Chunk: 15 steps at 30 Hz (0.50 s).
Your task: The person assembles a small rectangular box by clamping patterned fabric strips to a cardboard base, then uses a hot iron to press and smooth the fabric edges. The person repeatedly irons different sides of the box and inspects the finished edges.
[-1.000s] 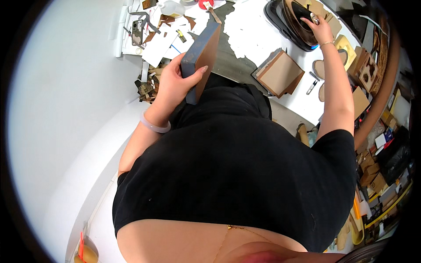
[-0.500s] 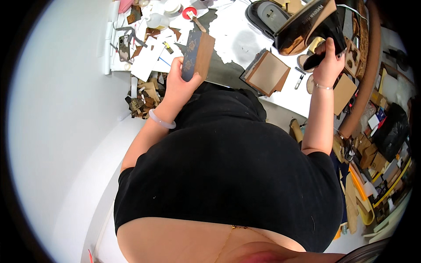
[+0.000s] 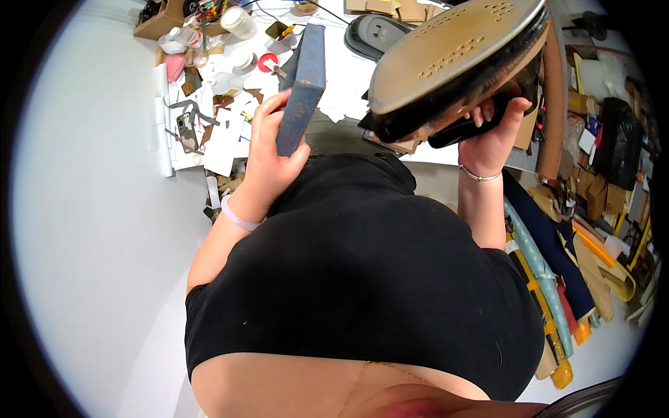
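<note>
My left hand [image 3: 267,157] grips a slim, dark blue box [image 3: 302,104] with a faint pattern, fingers along its left side and thumb at its lower end. The box is held up over the near part of the table, tilted on edge. My right hand [image 3: 488,143] is wrapped round the black handle of a clothes iron [image 3: 453,66]. The iron is raised and turned so its tan soleplate with small holes shows. It hangs to the right of the box, apart from it. Beneath the iron, brown square pieces [image 3: 401,145] lie mostly hidden.
Behind the iron stands its grey base [image 3: 376,36]. On the table's left lie a phone [image 3: 187,132], paper scraps, a red lid [image 3: 267,63] with a brush on it, and jars [image 3: 238,23]. A thick brown roll [image 3: 550,132] runs along the right edge; fabric rolls [image 3: 540,258] lean below it.
The iron has come nearer and left, tipping so its soleplate now faces up. The blue box has turned in my left hand, its brown side now out of sight. My view has shifted.
</note>
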### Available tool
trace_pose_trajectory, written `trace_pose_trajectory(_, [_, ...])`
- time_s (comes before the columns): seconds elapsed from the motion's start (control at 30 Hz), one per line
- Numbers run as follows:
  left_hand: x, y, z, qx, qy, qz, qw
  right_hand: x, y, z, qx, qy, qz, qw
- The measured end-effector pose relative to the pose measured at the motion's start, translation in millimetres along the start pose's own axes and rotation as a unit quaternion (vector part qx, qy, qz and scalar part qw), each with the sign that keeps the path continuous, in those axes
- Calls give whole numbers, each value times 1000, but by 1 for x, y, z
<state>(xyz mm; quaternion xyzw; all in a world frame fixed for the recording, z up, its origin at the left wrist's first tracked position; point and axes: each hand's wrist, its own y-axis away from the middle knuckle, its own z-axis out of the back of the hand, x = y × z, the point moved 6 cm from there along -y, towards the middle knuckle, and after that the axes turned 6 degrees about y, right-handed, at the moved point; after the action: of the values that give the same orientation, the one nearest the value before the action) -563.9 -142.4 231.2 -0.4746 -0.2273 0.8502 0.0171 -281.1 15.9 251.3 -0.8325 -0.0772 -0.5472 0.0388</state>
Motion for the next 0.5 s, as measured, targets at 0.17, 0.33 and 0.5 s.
trace_pose_trajectory(0.17, [-15, 13, -14, 94, 116, 24, 988, 18, 26, 6, 6, -1, 15, 1000])
trace_pose_trajectory(0.33, [-33, 26, -25, 134, 168, -37, 976, 28, 45, 13, -6, 27, 20, 999])
trace_pose_trajectory(0.5, [-41, 26, -25, 163, 166, -73, 970, 31, 53, 20, -51, 27, 27, 998])
